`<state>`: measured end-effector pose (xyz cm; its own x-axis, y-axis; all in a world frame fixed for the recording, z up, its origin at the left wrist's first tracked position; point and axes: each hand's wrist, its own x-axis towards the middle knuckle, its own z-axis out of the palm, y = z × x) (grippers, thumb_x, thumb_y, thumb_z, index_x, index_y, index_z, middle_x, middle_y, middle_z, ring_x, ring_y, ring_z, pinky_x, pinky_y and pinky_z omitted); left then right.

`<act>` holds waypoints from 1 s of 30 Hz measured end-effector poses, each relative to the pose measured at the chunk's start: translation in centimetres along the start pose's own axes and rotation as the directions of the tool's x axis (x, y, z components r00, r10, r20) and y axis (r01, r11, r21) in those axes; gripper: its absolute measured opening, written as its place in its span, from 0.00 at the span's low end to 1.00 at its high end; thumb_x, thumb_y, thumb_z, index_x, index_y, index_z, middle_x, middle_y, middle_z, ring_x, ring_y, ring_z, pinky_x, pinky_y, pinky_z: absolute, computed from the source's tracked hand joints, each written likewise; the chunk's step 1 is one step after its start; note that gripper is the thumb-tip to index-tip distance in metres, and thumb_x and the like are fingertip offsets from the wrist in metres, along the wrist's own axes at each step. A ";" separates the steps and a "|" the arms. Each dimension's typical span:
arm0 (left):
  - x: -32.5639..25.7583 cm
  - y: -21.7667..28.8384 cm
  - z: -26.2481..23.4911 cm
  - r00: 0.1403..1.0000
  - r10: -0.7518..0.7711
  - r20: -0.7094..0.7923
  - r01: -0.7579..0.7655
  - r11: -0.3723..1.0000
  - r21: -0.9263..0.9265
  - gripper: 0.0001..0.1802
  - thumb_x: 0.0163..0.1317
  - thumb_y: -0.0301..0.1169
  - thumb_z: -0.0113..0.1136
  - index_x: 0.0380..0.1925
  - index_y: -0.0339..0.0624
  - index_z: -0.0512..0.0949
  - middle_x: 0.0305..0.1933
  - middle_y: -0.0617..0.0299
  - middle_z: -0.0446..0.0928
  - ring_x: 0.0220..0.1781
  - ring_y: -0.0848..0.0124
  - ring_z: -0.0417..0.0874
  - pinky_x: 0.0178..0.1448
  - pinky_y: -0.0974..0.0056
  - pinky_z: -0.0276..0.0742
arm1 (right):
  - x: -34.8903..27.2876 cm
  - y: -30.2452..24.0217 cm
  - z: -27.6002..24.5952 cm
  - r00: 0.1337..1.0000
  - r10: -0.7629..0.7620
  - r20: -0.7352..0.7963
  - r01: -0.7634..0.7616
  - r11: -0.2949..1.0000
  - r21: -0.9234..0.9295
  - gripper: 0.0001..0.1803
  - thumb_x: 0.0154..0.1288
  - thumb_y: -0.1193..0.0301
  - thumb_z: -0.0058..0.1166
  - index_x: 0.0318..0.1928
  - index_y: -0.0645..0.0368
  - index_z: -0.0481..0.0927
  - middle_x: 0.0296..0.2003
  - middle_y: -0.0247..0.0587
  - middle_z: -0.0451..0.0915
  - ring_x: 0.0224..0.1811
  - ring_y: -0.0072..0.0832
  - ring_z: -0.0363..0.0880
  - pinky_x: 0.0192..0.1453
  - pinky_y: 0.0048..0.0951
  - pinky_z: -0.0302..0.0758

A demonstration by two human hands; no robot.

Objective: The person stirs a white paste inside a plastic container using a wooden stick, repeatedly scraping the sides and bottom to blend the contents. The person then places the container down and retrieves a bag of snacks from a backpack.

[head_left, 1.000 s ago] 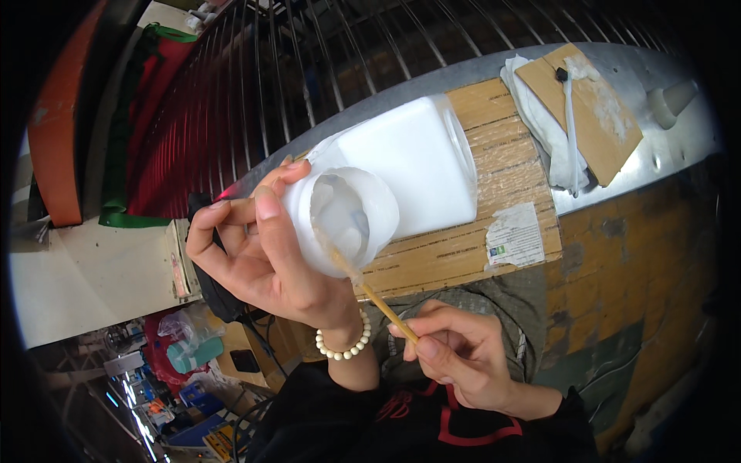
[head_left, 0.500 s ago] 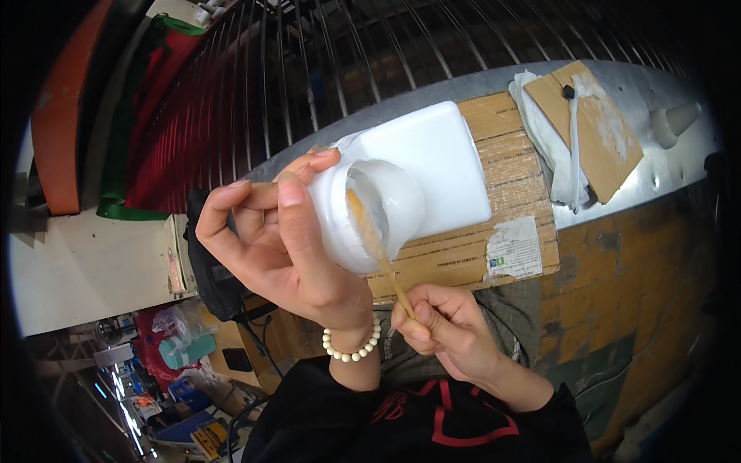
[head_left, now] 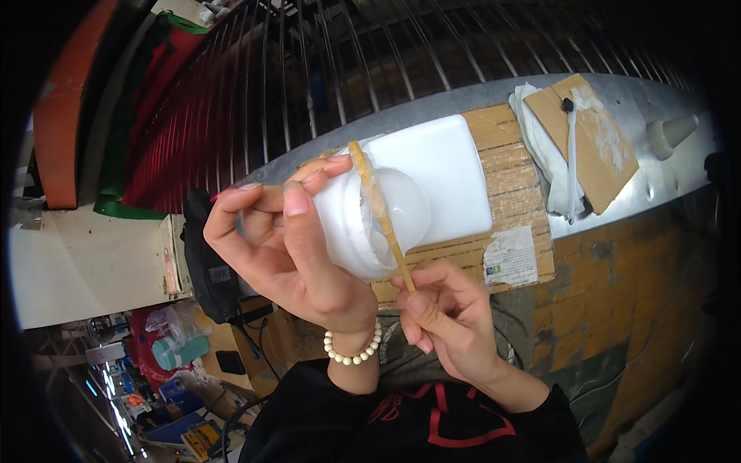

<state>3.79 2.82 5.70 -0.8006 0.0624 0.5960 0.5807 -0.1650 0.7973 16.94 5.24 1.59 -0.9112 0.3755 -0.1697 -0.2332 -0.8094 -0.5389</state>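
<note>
My left hand (head_left: 278, 247), wearing a beaded bracelet, is closed around a white round cup-like piece (head_left: 335, 224) with its open side turned to the right. In my right hand (head_left: 455, 320) a thin wooden stick (head_left: 397, 255) is pinched between thumb and fingers. Its upper part is coated with whitish paste and lies across the rim of the cup-like piece, pointing up and away. Just beyond is a glossy white block with rounded corners (head_left: 455, 177). A rounded white bulge (head_left: 409, 208) shows beside the rim; whether it belongs to the block cannot be told.
Brown cardboard (head_left: 505, 170) covers part of the metal bench (head_left: 617, 197). To the right lie a white cloth (head_left: 544, 177), a paste-smeared cardboard piece (head_left: 610, 162), a white rod with a black end (head_left: 573, 154) and a grey cone (head_left: 671, 135). Metal bars (head_left: 355, 77) stand behind.
The stick has swung from inside the cup's opening to lie across its rim, its tip now higher. My right hand's fingers have loosened somewhat, and the left hand still holds the piece.
</note>
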 end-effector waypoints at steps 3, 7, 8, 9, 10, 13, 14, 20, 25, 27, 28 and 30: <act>0.0 0.2 -0.1 0.999 -0.041 -0.011 0.041 0.999 -0.001 0.15 0.69 0.26 0.50 0.54 0.35 0.63 0.36 0.49 0.81 0.43 0.59 0.88 0.54 0.56 0.83 | 0.2 -0.5 0.0 0.994 -0.097 -0.057 0.086 0.982 -0.169 0.10 0.79 0.74 0.50 0.52 0.65 0.81 0.29 0.32 0.78 0.22 0.13 0.67 0.26 0.14 0.62; 0.1 0.1 -0.1 1.000 -0.012 0.020 0.013 0.999 -0.037 0.15 0.69 0.25 0.50 0.53 0.37 0.63 0.36 0.46 0.82 0.42 0.59 0.88 0.59 0.53 0.81 | 0.9 -1.2 -0.9 0.989 -0.145 0.019 0.138 0.882 -0.450 0.12 0.81 0.73 0.45 0.46 0.65 0.83 0.28 0.31 0.76 0.21 0.13 0.64 0.26 0.17 0.62; 0.1 0.1 -0.1 1.000 -0.006 0.024 0.007 0.999 -0.040 0.15 0.69 0.25 0.50 0.53 0.37 0.63 0.36 0.46 0.83 0.42 0.59 0.88 0.60 0.52 0.81 | 1.2 -1.1 -1.1 0.985 -0.167 0.044 0.167 0.858 -0.486 0.13 0.82 0.73 0.44 0.45 0.65 0.82 0.27 0.31 0.76 0.22 0.13 0.63 0.27 0.17 0.62; 0.1 0.1 -0.1 0.999 0.005 0.034 -0.004 0.999 -0.039 0.15 0.69 0.25 0.50 0.54 0.37 0.63 0.36 0.45 0.83 0.41 0.59 0.88 0.61 0.51 0.80 | 1.4 -1.0 -1.4 0.982 -0.175 0.067 0.185 0.847 -0.499 0.14 0.82 0.73 0.42 0.44 0.65 0.82 0.27 0.31 0.75 0.22 0.14 0.62 0.27 0.18 0.61; 0.1 0.1 0.0 1.000 -0.007 0.027 0.008 0.998 -0.059 0.16 0.69 0.24 0.50 0.54 0.36 0.62 0.35 0.47 0.81 0.41 0.59 0.88 0.60 0.52 0.80 | 1.6 -1.1 -1.7 0.978 -0.185 0.092 0.205 0.812 -0.546 0.14 0.82 0.73 0.42 0.42 0.65 0.82 0.27 0.30 0.75 0.22 0.13 0.62 0.27 0.18 0.61; 0.2 0.2 0.0 0.999 -0.021 0.026 0.023 0.994 -0.103 0.17 0.69 0.22 0.51 0.55 0.34 0.61 0.32 0.49 0.78 0.41 0.59 0.88 0.58 0.53 0.81 | 2.0 -1.3 -2.7 0.970 -0.166 0.179 0.239 0.789 -0.566 0.14 0.82 0.74 0.41 0.41 0.65 0.80 0.26 0.30 0.74 0.23 0.13 0.62 0.28 0.18 0.61; 0.3 0.2 0.0 0.999 -0.022 0.026 0.025 0.993 -0.113 0.17 0.69 0.22 0.51 0.55 0.34 0.61 0.32 0.49 0.79 0.41 0.58 0.88 0.58 0.52 0.81 | 2.2 -1.3 -2.9 0.963 -0.155 0.219 0.252 0.805 -0.538 0.14 0.82 0.74 0.40 0.42 0.64 0.80 0.26 0.30 0.74 0.24 0.12 0.63 0.28 0.18 0.62; 0.3 0.3 0.1 0.999 -0.042 0.030 0.045 0.996 -0.081 0.16 0.70 0.24 0.49 0.55 0.35 0.63 0.36 0.47 0.80 0.41 0.60 0.88 0.55 0.56 0.83 | 1.8 -0.6 -1.4 0.986 -0.146 0.080 0.162 0.951 -0.263 0.07 0.80 0.75 0.46 0.51 0.62 0.76 0.29 0.33 0.78 0.27 0.12 0.71 0.30 0.15 0.67; 0.4 0.1 -0.2 0.999 -0.035 0.026 0.035 0.999 -0.003 0.15 0.70 0.24 0.47 0.55 0.35 0.63 0.37 0.47 0.80 0.41 0.60 0.87 0.55 0.57 0.84 | 0.8 -0.9 -0.7 0.993 -0.110 -0.045 0.087 0.929 -0.360 0.08 0.79 0.74 0.49 0.49 0.65 0.78 0.28 0.35 0.79 0.25 0.16 0.73 0.27 0.17 0.67; 0.5 0.1 -0.5 0.999 -0.040 0.026 0.038 0.998 0.055 0.15 0.70 0.24 0.47 0.55 0.35 0.63 0.36 0.47 0.80 0.42 0.60 0.87 0.57 0.54 0.82 | 0.8 -1.1 -1.1 0.986 -0.154 -0.067 0.108 0.886 -0.451 0.10 0.80 0.73 0.48 0.46 0.66 0.81 0.27 0.34 0.79 0.24 0.16 0.72 0.27 0.17 0.67; 0.5 0.0 -0.5 0.999 -0.032 0.032 0.032 0.999 0.014 0.16 0.70 0.24 0.48 0.55 0.35 0.63 0.35 0.49 0.79 0.41 0.60 0.87 0.57 0.56 0.82 | 1.0 -1.0 -1.2 0.975 -0.218 -0.053 0.157 0.832 -0.532 0.10 0.79 0.74 0.47 0.44 0.66 0.82 0.26 0.34 0.79 0.23 0.15 0.71 0.26 0.18 0.66; 0.5 0.0 -0.5 0.999 -0.016 0.052 0.019 0.998 -0.063 0.17 0.70 0.23 0.52 0.55 0.34 0.61 0.32 0.51 0.77 0.41 0.61 0.87 0.56 0.58 0.80 | 1.6 -0.7 -1.4 0.941 -0.338 0.005 0.261 0.717 -0.646 0.12 0.78 0.76 0.47 0.40 0.67 0.84 0.24 0.33 0.78 0.22 0.15 0.70 0.25 0.19 0.64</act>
<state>3.28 2.35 5.95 -0.8009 0.1156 0.5875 0.5548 -0.2259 0.8008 16.10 7.07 0.51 -0.7802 0.6249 0.0269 -0.1860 -0.1908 -0.9639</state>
